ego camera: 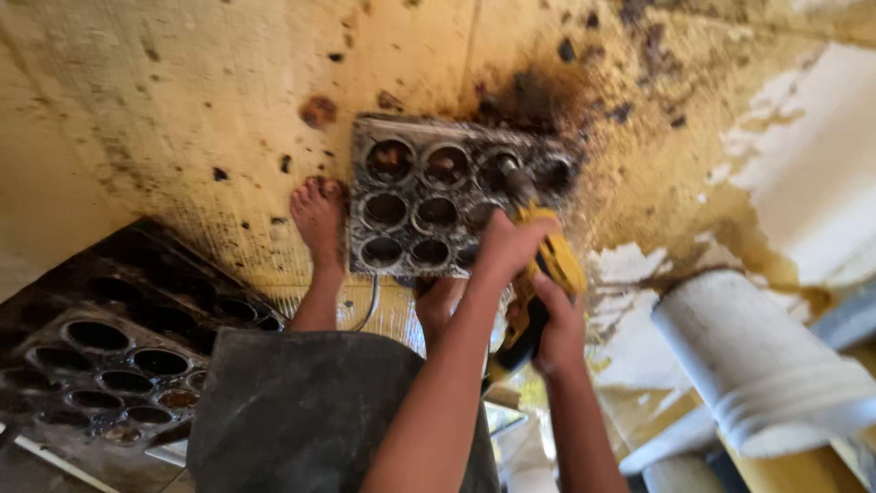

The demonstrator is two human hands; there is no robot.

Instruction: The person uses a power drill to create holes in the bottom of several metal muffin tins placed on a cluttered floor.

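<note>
Stack of blackened muffin trays (109, 356) sits far left. Bare foot (318, 217) is planted just beside the tray being worked — a dirty muffin tray (429, 196) flat on the stained yellow floor (164, 100). Left hand (505, 246) is wrapped around the front of a yellow power drill (538, 283), tip in an upper-right cup. Right hand (558, 333) clamps the drill's grip — white bucket (757, 365) lies at right.
</note>
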